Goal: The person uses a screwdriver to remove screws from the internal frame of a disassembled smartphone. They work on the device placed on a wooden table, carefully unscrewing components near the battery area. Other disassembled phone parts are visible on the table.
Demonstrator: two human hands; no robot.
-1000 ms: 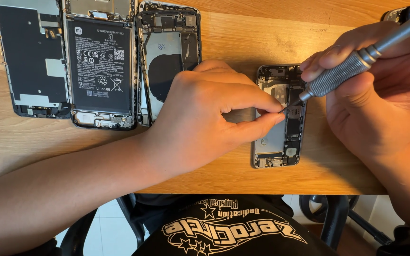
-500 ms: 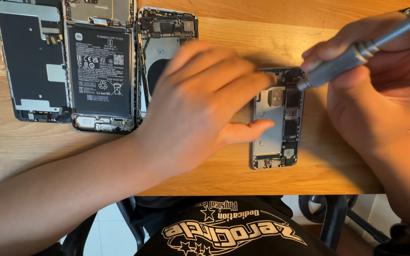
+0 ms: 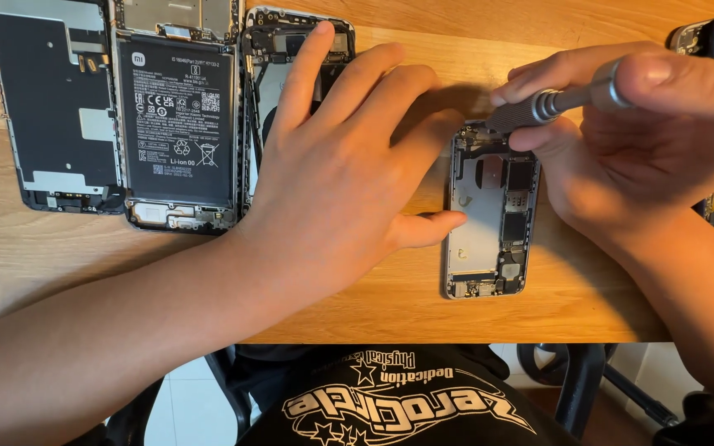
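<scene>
Since the earlier frame the left hand (image 3: 340,173) has slid leftward off the phone (image 3: 489,215), fingers now spread flat, gripping nothing, thumb tip touching the phone's left edge. The right hand (image 3: 646,140) pinches a screwdriver (image 3: 551,103), tip at the phone's top end. The phone lies lengthwise toward the person on the table (image 3: 406,306).

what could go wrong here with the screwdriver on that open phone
The left hand steadies the open phone with little more than its thumb at one edge, so the phone may slide under pressure. The screwdriver in the right hand meets the phone's top at a slant; its tip, hidden by fingers, might slip onto exposed parts.
</scene>
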